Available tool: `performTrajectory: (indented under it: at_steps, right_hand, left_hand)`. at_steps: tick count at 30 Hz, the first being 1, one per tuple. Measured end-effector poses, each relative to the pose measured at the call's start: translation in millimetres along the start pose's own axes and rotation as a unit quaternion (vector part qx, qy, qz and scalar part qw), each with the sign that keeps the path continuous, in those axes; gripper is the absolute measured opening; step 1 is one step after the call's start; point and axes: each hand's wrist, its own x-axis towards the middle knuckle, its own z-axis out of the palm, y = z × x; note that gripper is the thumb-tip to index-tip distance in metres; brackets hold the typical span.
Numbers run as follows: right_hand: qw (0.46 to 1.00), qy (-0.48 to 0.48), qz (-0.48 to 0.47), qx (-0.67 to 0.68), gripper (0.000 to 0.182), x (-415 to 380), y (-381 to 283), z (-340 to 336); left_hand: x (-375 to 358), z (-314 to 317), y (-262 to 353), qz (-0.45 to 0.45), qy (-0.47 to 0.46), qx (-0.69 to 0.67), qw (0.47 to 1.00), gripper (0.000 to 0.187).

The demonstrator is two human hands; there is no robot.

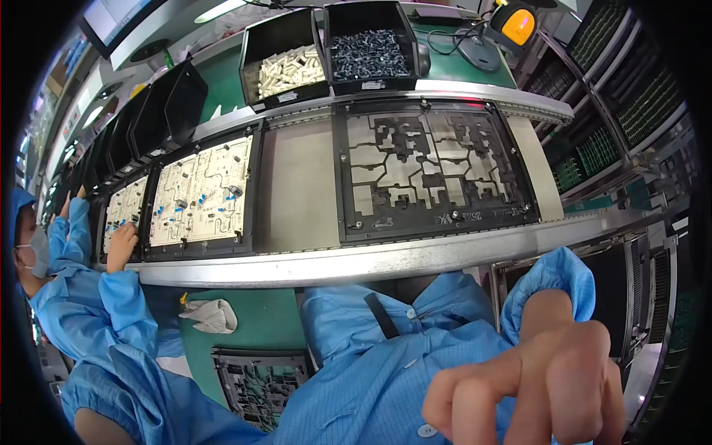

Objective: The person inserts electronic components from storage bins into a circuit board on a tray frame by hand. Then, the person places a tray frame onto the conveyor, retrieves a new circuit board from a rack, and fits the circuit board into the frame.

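My right hand is raised close to the camera at the lower right, in front of my blue smock. Its fingers are bent and bunched, and the lower frame edge cuts off part of them. Whether anything is in them stays hidden. Of my left arm only the blue sleeve and a bit of wrist show at the lower left; the hand itself is out of frame. Beyond my right hand, on the metal rail line, lies a black fixture frame with irregular cutouts. Left of it sits a cream circuit board with blue and black components in a black frame.
Black bins of white parts and dark parts stand behind the line. A co-worker's hand is at another board on the left. An orange-faced device and board racks are at right. Below lies another fixture.
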Motion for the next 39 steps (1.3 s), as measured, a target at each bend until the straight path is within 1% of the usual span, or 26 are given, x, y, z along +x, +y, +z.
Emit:
performTrajectory:
  at_steps: [2,4,8,9,10,11,12,13,14,15,16,18,19,20,21,22,26,28,29,30,31,33,35,37,38,39]
  right_hand:
    - [0.999,0.032,0.014,-0.005,0.032,-3.6,-0.6,3.0]
    - [0.999,0.041,0.002,-0.018,0.032,-5.7,-0.5,3.9]
    - [0.998,0.059,-0.013,-0.028,0.035,-6.8,-1.3,3.8]
    - [0.998,0.059,-0.013,-0.025,0.035,-4.8,1.1,2.0]
    - [0.998,0.051,-0.033,-0.010,0.037,-2.1,4.9,-0.6]
    - [0.998,0.044,-0.052,0.003,0.039,-1.4,6.4,-1.7]
    - [0.998,0.047,-0.052,0.001,0.039,-2.8,5.8,-1.1]
    - [0.996,0.064,-0.051,0.039,0.042,-4.6,6.2,1.0]
    - [0.992,0.081,-0.049,0.078,0.045,-5.7,7.3,2.9]
    - [0.989,0.076,-0.088,0.095,0.049,-4.1,11.1,4.2]
    - [0.989,0.075,-0.088,0.097,0.049,-4.3,10.5,3.8]
    - [0.993,0.072,-0.048,0.076,0.044,-4.6,8.4,1.6]
    - [0.993,0.072,-0.049,0.077,0.044,-4.0,7.1,-2.6]
    - [0.996,0.040,-0.047,0.062,0.042,-2.9,5.9,-8.5]
    - [0.998,0.008,-0.045,0.047,0.040,-2.5,5.3,-12.0]
    - [0.998,0.008,-0.046,0.049,0.040,-3.7,5.3,-12.2]
    - [0.998,0.026,-0.021,0.052,0.037,-8.8,1.6,-12.7]
    - [0.998,0.029,-0.013,0.047,0.036,-10.9,-2.0,-10.8]
    - [0.998,0.051,-0.015,0.016,0.034,-12.5,-3.7,-7.9]
    - [0.997,0.072,-0.018,-0.015,0.032,-14.2,-4.7,-5.4]
    - [0.997,0.072,-0.017,-0.015,0.032,-15.8,-5.8,-3.4]
    - [0.994,0.098,-0.006,-0.039,0.028,-18.2,-8.5,-1.4]
    - [0.996,0.085,-0.005,-0.033,0.026,-16.9,-9.2,-4.9]
    - [0.997,0.071,-0.003,-0.028,0.025,-14.8,-14.5,-8.4]
    - [0.996,0.063,0.011,-0.061,0.023,-15.0,-18.8,-8.3]
    - [0.993,0.058,0.027,-0.096,0.022,-15.0,-24.1,-7.6]
  left_hand:
    - [0.2,-2.5,-1.7,0.014,0.005,0.004,1.000,0.007]
    - [1.6,-1.0,-2.1,0.044,0.019,0.021,0.999,0.008]
    - [-2.1,6.5,-7.9,0.024,0.006,0.005,1.000,0.008]
    - [-6.4,14.9,-11.3,-0.015,0.016,-0.072,0.997,0.009]
    - [-10.2,22.5,-14.9,-0.052,0.027,-0.149,0.987,0.009]
    - [-8.3,18.4,-13.2,-0.049,0.026,-0.150,0.987,0.009]
    - [-5.4,10.3,-10.8,-0.037,0.005,-0.127,0.991,0.009]
    - [-1.0,3.6,-8.4,-0.026,-0.016,-0.102,0.994,0.010]
    - [1.5,2.3,-7.6,-0.026,-0.014,-0.102,0.994,0.010]
    - [2.2,0.7,-6.3,0.003,0.000,-0.068,0.998,0.010]
    - [1.9,-1.1,-5.2,0.031,0.013,-0.033,0.999,0.011]
    - [3.2,-5.1,-3.8,0.032,0.010,-0.030,0.999,0.011]
    - [4.4,-6.9,-2.9,0.034,0.009,-0.027,0.999,0.012]
    - [4.0,-5.7,-2.7,0.034,0.007,-0.028,0.999,0.012]
    - [3.7,-3.9,-1.8,0.013,0.012,-0.049,0.999,0.013]
    - [2.3,-3.0,-1.4,-0.009,0.016,-0.070,0.997,0.014]
    - [5.5,-9.6,4.6,-0.011,0.022,-0.066,0.998,0.015]
    - [4.2,-9.4,2.0,-0.018,0.004,-0.088,0.996,0.011]
    - [2.6,-9.1,1.0,-0.018,0.003,-0.088,0.996,0.011]
    - [0.7,-8.6,0.3,-0.083,-0.021,-0.129,0.988,0.008]
    - [-0.1,-7.3,0.0,-0.148,-0.044,-0.169,0.974,0.006]
    - [0.9,-9.7,3.0,-0.137,-0.033,-0.156,0.978,0.006]
    - [-0.2,-10.5,2.9,-0.126,-0.022,-0.142,0.982,0.007]
    - [-2.3,-10.3,-1.6,-0.122,-0.078,-0.147,0.979,0.014]
    - [-3.2,-8.9,0.6,-0.120,-0.075,-0.147,0.979,0.014]
    - [-5.0,-4.2,6.7,-0.193,-0.017,-0.230,0.954,0.018]
